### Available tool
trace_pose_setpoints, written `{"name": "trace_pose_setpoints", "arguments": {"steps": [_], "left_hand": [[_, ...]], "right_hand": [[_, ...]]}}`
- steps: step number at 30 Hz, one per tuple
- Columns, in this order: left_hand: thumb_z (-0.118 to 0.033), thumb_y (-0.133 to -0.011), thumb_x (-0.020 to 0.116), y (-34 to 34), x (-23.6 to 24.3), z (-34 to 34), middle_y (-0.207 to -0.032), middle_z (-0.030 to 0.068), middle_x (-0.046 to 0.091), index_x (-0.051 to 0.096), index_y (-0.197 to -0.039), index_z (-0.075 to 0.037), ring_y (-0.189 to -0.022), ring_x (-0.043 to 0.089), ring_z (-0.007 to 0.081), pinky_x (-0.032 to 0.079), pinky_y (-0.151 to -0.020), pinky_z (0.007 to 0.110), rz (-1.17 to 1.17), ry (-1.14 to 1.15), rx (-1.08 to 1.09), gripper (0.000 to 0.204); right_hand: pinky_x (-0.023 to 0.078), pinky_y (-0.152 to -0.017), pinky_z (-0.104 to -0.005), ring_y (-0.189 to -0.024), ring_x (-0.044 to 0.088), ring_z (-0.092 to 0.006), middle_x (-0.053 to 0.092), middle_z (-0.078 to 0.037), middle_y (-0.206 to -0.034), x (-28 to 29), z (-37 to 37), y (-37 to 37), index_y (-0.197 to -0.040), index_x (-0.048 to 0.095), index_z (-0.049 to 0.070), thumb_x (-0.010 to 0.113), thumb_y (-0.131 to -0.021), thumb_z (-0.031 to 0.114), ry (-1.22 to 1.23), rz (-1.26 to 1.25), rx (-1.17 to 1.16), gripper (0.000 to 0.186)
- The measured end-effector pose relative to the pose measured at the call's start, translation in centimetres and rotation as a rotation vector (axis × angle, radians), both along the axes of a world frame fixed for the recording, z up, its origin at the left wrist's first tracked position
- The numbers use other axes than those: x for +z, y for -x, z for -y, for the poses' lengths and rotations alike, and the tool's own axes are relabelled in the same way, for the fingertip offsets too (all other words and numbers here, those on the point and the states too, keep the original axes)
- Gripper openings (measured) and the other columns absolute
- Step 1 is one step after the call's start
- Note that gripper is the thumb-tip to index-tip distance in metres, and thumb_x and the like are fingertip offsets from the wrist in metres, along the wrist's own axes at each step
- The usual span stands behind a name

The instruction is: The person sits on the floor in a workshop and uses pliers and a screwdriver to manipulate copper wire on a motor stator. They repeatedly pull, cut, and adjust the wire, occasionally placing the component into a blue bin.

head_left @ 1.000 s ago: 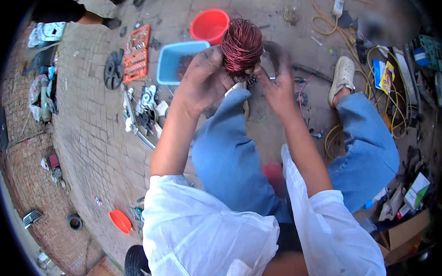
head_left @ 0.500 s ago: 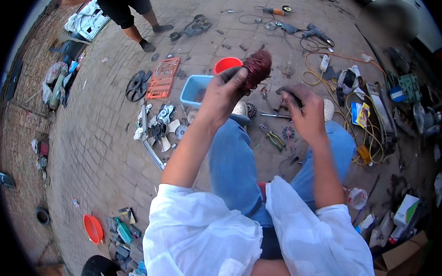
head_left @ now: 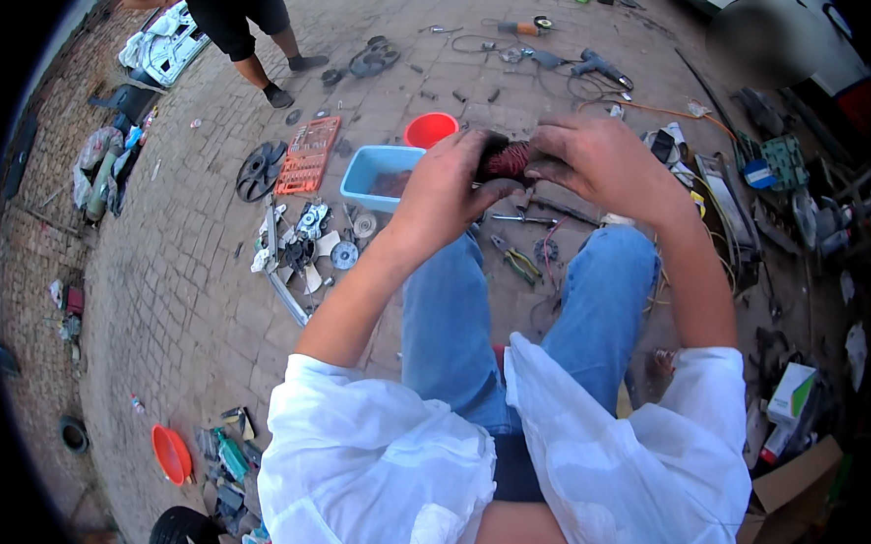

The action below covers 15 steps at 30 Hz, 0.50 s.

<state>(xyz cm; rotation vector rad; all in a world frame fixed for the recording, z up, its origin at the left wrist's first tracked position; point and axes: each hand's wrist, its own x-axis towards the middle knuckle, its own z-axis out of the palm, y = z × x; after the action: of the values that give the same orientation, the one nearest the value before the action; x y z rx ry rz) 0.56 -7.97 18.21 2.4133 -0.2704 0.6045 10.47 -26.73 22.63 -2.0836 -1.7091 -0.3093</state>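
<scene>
A dark reddish bundle of copper wire [head_left: 505, 158] is held between my hands over my knees, partly hidden by fingers. My left hand [head_left: 445, 182] grips it from the left, with fingers curled round it. My right hand [head_left: 599, 157] is closed on its right side, fingertips darkened. Just behind and left of them sit a light blue plastic bin [head_left: 356, 181] with something dark inside and a red basin [head_left: 430, 126]. Below my hands on the paving lie pliers [head_left: 515, 259] and a long metal tool [head_left: 519, 217].
A person [head_left: 237, 15] stands at upper left. An orange tool case [head_left: 307, 157], fan parts [head_left: 254, 169], metal parts [head_left: 309, 251] and power tools [head_left: 604, 69] lie on the paving [head_left: 179, 288]. Cables, car parts and a cardboard box [head_left: 799, 468] crowd the right side.
My right hand, apart from the bundle half a second ago, is now on it. The bundle has turned and lowered between both hands. The view has shifted, showing more ground ahead than a second ago.
</scene>
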Motion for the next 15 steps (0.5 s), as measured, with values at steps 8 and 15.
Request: {"name": "trace_pose_setpoints", "arguments": {"steps": [8,15], "left_hand": [[-0.01,-0.07,0.079,0.6,-0.1,1.2,-0.109,0.0094,0.06,0.053,-0.119,0.0,-0.104,0.058,0.0201,0.046,-0.092,0.032,-0.168,0.588,-0.397,0.056],[-0.02,-0.082,0.07,-0.3,-1.1,2.4,-0.121,0.0138,0.057,0.047,-0.128,0.007,-0.113,0.055,0.0213,0.039,-0.102,0.034,-0.04,1.286,-0.349,0.058]], "right_hand": [[0.047,-0.069,-0.0271,-0.076,0.057,-0.0117,0.062,-0.006,-0.084,-1.6,0.5,-2.8,-0.088,0.06,0.0,0.071,-0.08,0.014,-0.138,-0.893,0.232,0.019],[0.047,-0.064,-0.0292,-0.069,0.058,-0.0132,0.064,-0.008,-0.075,-6.2,-1.3,-0.6,-0.091,0.062,-0.002,0.064,-0.087,0.019,-0.583,-0.754,-0.14,0.022]]}}
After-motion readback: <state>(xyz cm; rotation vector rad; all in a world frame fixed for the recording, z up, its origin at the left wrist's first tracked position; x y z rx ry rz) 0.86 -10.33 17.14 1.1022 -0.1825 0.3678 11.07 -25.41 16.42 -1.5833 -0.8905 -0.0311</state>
